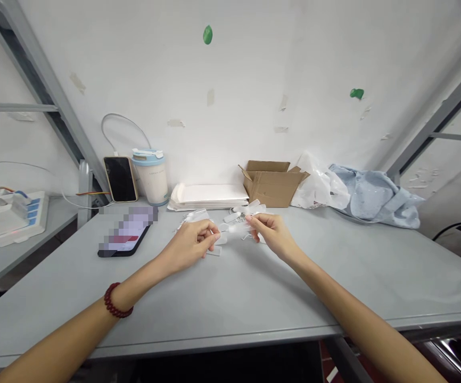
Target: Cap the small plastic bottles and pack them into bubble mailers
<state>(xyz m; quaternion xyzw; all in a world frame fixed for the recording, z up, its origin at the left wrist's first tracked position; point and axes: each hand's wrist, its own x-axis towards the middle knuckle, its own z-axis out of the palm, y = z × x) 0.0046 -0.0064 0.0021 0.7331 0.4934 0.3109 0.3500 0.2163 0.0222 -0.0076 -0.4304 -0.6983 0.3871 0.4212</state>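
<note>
Both my hands meet over the middle of the grey table (pixel 230 287). My left hand (pixel 192 244), with a red bead bracelet on the wrist, is closed around one end of a small clear plastic piece (pixel 234 229). My right hand (pixel 272 231) pinches the other end of the same piece with its fingertips. Several more small clear and white plastic pieces (pixel 238 211) lie scattered on the table just behind my hands, and one flat piece (pixel 214 251) lies under my left hand.
A phone (pixel 126 236) lies flat at the left. Against the wall stand another phone (pixel 121 179), a white and blue cup (pixel 150 175), a stack of white sheets (pixel 210 196), an open cardboard box (pixel 272 183), a plastic bag (pixel 318 186) and blue cloth (pixel 378 197). A power strip (pixel 10 215) sits far left.
</note>
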